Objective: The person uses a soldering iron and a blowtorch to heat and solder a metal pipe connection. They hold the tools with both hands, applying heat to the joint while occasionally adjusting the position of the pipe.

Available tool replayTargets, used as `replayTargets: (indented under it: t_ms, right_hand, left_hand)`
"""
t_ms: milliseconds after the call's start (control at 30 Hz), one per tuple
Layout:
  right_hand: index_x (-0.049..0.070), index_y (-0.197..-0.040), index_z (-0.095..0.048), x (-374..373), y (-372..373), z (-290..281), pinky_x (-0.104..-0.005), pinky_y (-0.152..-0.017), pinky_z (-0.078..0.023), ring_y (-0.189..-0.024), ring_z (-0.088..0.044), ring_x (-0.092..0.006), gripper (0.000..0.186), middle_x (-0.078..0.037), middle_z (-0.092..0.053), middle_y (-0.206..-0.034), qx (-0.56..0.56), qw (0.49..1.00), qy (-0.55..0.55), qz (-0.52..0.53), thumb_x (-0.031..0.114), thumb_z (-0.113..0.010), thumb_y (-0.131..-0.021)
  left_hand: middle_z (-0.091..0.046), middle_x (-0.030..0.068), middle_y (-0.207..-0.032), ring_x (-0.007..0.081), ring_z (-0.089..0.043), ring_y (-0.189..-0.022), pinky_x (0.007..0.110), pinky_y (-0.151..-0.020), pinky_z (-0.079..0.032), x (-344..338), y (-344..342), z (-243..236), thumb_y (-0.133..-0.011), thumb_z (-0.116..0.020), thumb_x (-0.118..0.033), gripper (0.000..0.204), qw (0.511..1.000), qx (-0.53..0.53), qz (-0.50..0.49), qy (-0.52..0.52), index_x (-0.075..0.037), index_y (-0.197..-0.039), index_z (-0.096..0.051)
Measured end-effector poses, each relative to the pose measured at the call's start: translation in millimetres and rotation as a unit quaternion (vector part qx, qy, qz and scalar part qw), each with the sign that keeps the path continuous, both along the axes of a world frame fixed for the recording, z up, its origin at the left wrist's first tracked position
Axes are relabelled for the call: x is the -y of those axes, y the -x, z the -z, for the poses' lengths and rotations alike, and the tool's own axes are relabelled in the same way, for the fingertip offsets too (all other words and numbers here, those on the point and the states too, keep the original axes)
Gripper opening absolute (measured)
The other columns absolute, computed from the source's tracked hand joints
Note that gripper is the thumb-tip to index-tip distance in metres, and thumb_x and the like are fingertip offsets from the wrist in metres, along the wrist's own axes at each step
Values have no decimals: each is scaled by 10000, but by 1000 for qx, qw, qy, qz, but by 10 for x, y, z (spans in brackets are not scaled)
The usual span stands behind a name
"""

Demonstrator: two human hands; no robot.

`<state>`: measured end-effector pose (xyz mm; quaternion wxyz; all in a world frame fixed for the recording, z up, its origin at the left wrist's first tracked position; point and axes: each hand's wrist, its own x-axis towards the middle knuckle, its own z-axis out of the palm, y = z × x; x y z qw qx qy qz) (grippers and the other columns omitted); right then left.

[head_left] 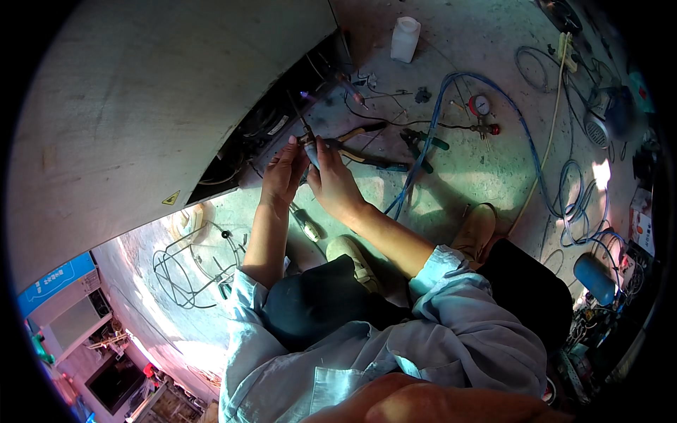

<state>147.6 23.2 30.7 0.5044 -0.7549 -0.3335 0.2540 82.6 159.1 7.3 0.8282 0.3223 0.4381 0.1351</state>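
Note:
My right hand (pixel 337 185) is closed round the blue-grey handle of a screwdriver-like tool (pixel 312 154), whose long thin shaft points up and away toward the dark opening of a big pale cabinet (pixel 141 106). Close beside it on the left, my left hand (pixel 282 173) has its fingertips pinched near the top of the handle; what they grip is too small to make out. Just beyond my right hand lies a long-handled cutter (pixel 370 163) with black and yellow grips. Green-handled pliers (pixel 424 148) rest to its right. A screwdriver (pixel 307 224) is on the floor below my hands.
Blue hose (pixel 504 95) loops across the floor on the right, near a pressure gauge (pixel 479 106). A white plastic bottle (pixel 405 39) stands at the far side. Bent black wire or tubing (pixel 187 271) lies at left. A blue cylinder (pixel 594 278) is at right.

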Motion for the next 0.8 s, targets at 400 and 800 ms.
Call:
replayTargets:
  t_ms: [400,800]
  right_hand:
    - [-58,-1387,-213,1,4,-1,-479,-770,-504,-929,-557,-476,612,-302,-441,-1161,-8,1000,5,-1,120,-508,-881]
    - [-61,-1392,-210,6,-1,-24,-481,-777,-499,-928,-557,-481,619,-304,-444,-1159,-17,1000,11,-3,119,-507,-880]
  left_hand:
    - [-653,26,-965,120,-602,-893,252,-818,-500,3,3,24,-958,-549,-230,187,1000,-5,-6,5,-77,-995,-650]
    - [-656,42,-1007,141,-608,-946,271,-851,-497,3,4,9,-957,-548,-206,175,1000,-12,-5,-8,-76,-1021,-647]
